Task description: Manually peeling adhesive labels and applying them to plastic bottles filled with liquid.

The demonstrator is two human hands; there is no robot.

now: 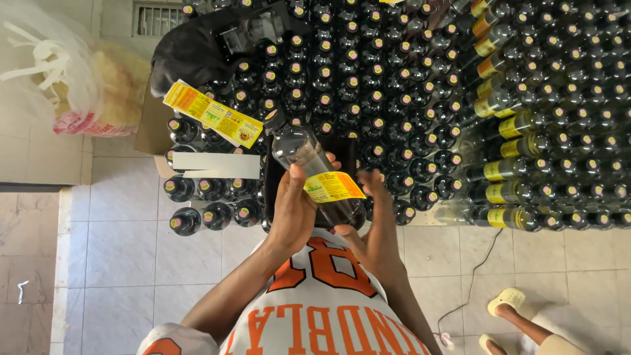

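I see the left hand (291,210) gripping the bottle (309,161) (neck toward 11 o'clock) while the right hand (371,197), at 3, presses its yellow label (334,187).

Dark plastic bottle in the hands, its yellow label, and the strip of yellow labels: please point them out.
dark plastic bottle (299,146), head view, clear upper body.
yellow label (334,186), head view, middle.
strip of yellow labels (211,113), head view, middle.

Both hands raised together in front of the chest

The left hand (290,207) is curled, thumb pointing up and fingers wrapped in a grip; the right hand (371,217) sits just beside it, fingers spread upward and thumb tucked low. Both bare forearms angle up from the torso, converging at the wrists.
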